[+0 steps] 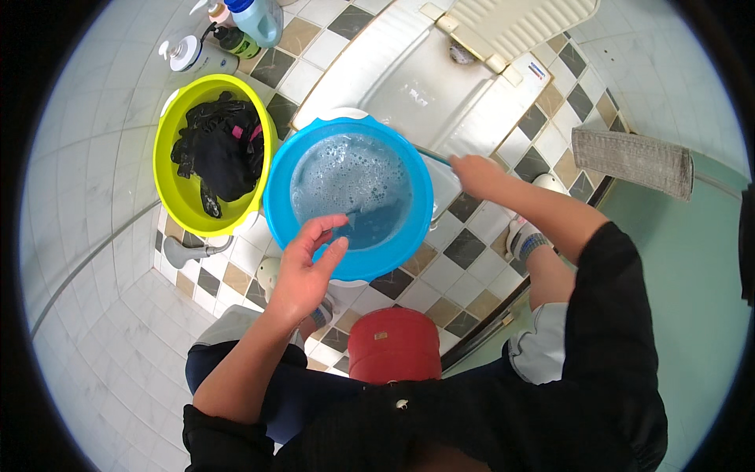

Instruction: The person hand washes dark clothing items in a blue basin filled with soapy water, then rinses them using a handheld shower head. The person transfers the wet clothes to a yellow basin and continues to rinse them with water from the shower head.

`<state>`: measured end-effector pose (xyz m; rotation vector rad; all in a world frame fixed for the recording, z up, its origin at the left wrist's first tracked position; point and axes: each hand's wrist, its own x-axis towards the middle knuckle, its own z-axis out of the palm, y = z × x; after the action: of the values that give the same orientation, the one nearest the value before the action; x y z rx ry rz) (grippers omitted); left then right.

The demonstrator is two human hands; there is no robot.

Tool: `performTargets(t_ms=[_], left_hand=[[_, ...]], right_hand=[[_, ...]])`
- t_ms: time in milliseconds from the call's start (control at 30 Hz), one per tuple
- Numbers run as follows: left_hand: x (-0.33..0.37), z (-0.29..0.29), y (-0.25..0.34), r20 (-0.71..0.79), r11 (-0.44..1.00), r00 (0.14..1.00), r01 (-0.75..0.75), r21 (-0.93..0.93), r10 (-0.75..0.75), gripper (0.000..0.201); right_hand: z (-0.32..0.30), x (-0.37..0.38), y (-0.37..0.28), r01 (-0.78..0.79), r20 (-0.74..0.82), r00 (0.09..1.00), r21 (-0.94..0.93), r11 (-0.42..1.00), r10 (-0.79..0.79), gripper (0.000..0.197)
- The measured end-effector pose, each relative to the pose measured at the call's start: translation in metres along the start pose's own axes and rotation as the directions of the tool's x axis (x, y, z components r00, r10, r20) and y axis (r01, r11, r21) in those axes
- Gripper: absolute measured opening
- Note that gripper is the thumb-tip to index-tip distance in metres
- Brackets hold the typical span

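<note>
A round blue basin [277, 206] of foamy water [346, 169] stands on the tiles in front of me. Over its near edge hovers my left hand [311, 259], fingers curved, thumb apart, nothing visible between them. A darker patch below the fingertips could be shadow or something under the water; I cannot tell. To the right of the basin, my right hand [476, 176] is closed round one end of a thin teal stick [432, 156]. The stick runs left to the basin's rim, and its other end is not visible. Touching the blue basin's left side is a yellow-green basin [167, 185] with dark wet clothes [224, 157].
A white squat toilet [393, 75] lies behind the basin, with a ribbed cream board [519, 27] at its far end. Several bottles [255, 22] line the left wall. A shower head [185, 252] lies below the yellow-green basin. A red bucket [393, 346] stands between my legs. A grey cloth [633, 163] hangs at right.
</note>
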<state>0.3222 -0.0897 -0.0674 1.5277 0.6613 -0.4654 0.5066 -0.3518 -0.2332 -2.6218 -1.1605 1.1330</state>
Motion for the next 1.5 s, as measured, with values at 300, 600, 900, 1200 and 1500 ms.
performTargets(t_ms=[300,600,900,1200,1500], left_hand=[[0.004,0.000,-0.004,0.013,0.999,0.999,0.047,0.013,-0.047,0.030],[-0.002,0.007,0.000,0.019,1.000,1.000,0.014,0.028,-0.014,0.029],[-0.023,-0.008,0.007,0.065,0.995,0.998,-0.026,0.095,0.020,0.034],[0.004,-0.022,-0.112,-0.382,0.955,0.881,0.297,-0.013,-0.279,0.052],[0.066,-0.078,-0.235,-0.639,0.925,0.669,0.262,-0.277,-0.380,0.044]], right_hand=[[-0.009,0.009,0.094,-0.356,-0.098,0.929,0.023,0.934,0.357,0.021],[-0.015,0.030,0.003,-0.112,-0.012,0.994,-0.016,0.994,0.112,0.019],[-0.042,-0.049,0.070,-0.359,-0.078,0.932,-0.082,0.930,0.353,0.022],[0.029,-0.057,-0.037,-0.262,0.223,0.892,0.964,0.048,0.394,0.027],[0.050,-0.117,-0.111,-0.016,0.178,0.965,0.772,-0.636,0.192,0.021]])
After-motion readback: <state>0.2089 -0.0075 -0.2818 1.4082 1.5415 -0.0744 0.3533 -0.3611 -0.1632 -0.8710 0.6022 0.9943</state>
